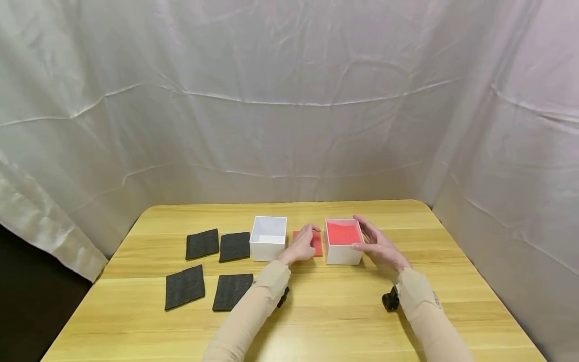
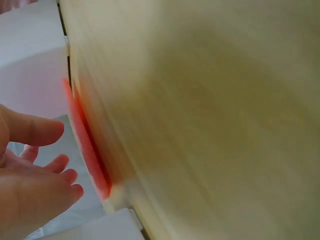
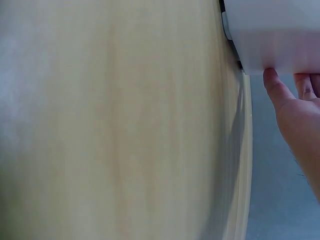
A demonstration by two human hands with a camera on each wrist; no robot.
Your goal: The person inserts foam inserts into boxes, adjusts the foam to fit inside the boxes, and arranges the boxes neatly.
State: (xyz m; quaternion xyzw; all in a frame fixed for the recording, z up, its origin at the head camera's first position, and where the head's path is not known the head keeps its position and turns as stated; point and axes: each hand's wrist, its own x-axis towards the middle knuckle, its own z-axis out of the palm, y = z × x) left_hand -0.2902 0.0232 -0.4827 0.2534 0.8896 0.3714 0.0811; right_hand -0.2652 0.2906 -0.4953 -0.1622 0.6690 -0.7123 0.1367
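My left hand point(image 1: 302, 246) hovers over a red felt-like square point(image 1: 318, 244) on the table, between two white boxes. In the left wrist view its thumb and loosely bent fingers point(image 2: 59, 164) stand apart, with nothing between them, beside the flat red square point(image 2: 87, 142). At its right, my right hand point(image 1: 380, 246) grips the right side of a white box point(image 1: 344, 255), thumb near the front corner and fingers at the back one. Red material point(image 1: 343, 234) lies inside that box. The right wrist view shows the thumb point(image 3: 278, 90) against the box wall point(image 3: 275, 47).
A second white box point(image 1: 268, 251) stands left of the red square, its inside white. Several dark grey squares point(image 1: 202, 244) lie spread over the left part of the wooden table point(image 1: 325, 322). Pale curtains point(image 1: 289, 141) hang behind and at both sides.
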